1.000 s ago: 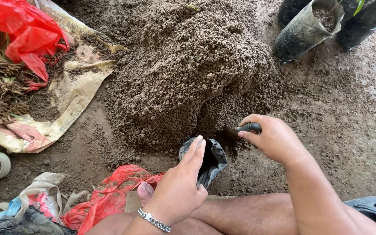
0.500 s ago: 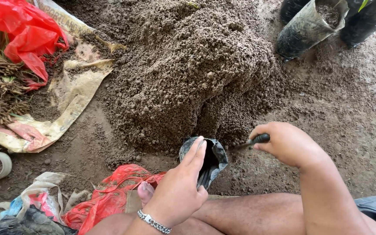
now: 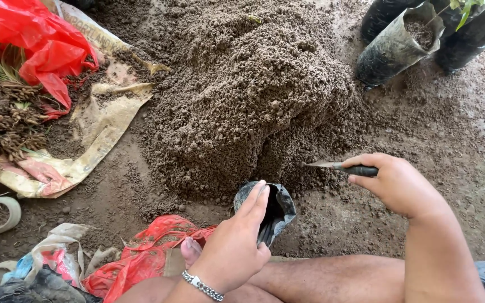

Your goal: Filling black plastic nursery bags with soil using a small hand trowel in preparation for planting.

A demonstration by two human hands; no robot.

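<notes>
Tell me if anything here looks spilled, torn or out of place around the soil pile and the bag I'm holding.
Nothing really stands out. The left hand holds the small black bag open at the foot of the soil pile; the right hand grips a small trowel. Loose soil lies scattered on the ground.

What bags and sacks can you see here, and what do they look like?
Small black planting bag: at the foot of the soil pile, mouth held open by the left hand.
Filled black bags: top right, soil inside.
Tan printed sack: flat on the ground, left.
Red plastic bag: top left, crumpled.
Red plastic bag: bottom, near the knees.
</notes>
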